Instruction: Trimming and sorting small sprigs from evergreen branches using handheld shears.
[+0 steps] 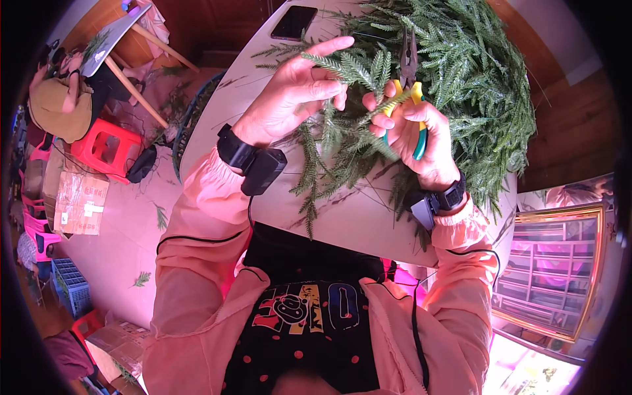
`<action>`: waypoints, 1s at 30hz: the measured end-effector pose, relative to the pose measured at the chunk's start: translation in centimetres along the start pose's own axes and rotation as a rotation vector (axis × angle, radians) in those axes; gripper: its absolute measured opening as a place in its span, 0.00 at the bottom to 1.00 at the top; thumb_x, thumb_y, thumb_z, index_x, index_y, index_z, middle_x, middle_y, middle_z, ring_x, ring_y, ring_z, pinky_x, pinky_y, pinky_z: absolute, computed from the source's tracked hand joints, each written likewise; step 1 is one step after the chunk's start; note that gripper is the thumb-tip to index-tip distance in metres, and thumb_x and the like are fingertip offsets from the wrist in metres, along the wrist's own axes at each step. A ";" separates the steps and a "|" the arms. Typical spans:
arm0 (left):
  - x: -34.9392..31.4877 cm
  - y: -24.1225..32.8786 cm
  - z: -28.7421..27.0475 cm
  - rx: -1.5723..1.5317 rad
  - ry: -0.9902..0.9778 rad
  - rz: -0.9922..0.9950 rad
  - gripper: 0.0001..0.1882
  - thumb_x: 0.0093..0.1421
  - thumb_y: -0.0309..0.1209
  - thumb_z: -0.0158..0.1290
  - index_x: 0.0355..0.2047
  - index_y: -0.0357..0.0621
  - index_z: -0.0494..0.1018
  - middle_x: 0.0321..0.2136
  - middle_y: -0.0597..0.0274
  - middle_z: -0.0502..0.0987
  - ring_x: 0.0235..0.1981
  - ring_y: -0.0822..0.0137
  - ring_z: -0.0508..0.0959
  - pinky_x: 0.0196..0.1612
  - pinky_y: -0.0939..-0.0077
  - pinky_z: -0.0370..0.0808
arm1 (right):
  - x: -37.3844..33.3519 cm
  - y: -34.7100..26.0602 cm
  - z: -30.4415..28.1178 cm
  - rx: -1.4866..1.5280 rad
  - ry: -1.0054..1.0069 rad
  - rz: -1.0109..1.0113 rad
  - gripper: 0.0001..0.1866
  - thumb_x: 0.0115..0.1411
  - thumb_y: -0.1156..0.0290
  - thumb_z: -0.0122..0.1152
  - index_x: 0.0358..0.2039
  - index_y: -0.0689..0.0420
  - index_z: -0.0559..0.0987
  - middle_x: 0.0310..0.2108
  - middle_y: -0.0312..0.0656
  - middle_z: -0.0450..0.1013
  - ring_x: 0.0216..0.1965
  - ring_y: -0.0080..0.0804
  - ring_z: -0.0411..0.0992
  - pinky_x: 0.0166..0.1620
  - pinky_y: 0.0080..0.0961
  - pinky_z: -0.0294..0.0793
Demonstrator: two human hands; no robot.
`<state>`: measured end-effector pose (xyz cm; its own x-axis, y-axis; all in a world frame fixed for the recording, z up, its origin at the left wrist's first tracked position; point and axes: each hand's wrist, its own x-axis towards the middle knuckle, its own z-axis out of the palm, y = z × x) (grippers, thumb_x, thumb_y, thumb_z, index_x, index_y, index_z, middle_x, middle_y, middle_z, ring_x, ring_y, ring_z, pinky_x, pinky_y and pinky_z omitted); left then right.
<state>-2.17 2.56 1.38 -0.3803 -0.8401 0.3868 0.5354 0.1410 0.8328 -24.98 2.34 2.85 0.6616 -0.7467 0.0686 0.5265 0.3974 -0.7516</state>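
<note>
My left hand point(289, 99) is raised over the table, its index finger stretched out. Its thumb and curled fingers close at the edge of a green artificial pine sprig point(359, 71). In my right hand point(421, 128) are needle-nose pliers point(409, 56) with yellow and green handles. Their dark jaws point away from me and look nearly closed. Part of the sprig runs between both hands and crosses the right fingers, so the exact grip is partly hidden. More green twigs point(313, 171) hang below the hands over the white tabletop point(283, 210).
A large heap of artificial pine branches point(474, 72) covers the table's far right. A dark phone point(293, 23) lies at the far edge. On the left floor are a red stool point(108, 148), a cardboard box point(80, 201) and a blue crate point(71, 284). Another person point(62, 105) sits far left.
</note>
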 end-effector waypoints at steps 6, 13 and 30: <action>0.1 0.2 -0.1 -0.034 -0.015 -0.079 0.33 0.59 0.24 0.51 0.63 0.37 0.52 0.27 0.62 0.74 0.30 0.72 0.74 0.37 0.79 0.70 | -0.2 -1.0 -0.9 -0.079 -0.017 -0.019 0.18 0.49 0.69 0.51 0.42 0.59 0.67 0.38 0.48 0.66 0.28 0.26 0.62 0.40 0.26 0.65; 0.0 2.6 0.8 0.257 0.034 -0.097 0.27 0.59 0.26 0.52 0.58 0.37 0.60 0.26 0.64 0.75 0.31 0.74 0.74 0.38 0.82 0.69 | 0.2 -2.1 -1.4 -0.297 -0.007 0.026 0.18 0.50 0.69 0.52 0.42 0.61 0.67 0.39 0.50 0.67 0.27 0.25 0.62 0.38 0.23 0.65; -23.7 11.9 -16.5 0.503 1.057 0.165 0.14 0.59 0.29 0.55 0.43 0.34 0.74 0.36 0.61 0.79 0.32 0.77 0.75 0.36 0.87 0.71 | -9.0 -7.7 1.3 -0.788 0.022 -0.206 0.20 0.52 0.63 0.57 0.44 0.58 0.71 0.57 0.59 0.62 0.30 0.21 0.63 0.37 0.20 0.63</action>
<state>25.66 15.47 -4.42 0.6051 -0.7752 0.1814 0.0722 0.2803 0.9572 -34.30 6.67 8.85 0.5773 -0.7775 0.2494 0.1009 -0.2352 -0.9667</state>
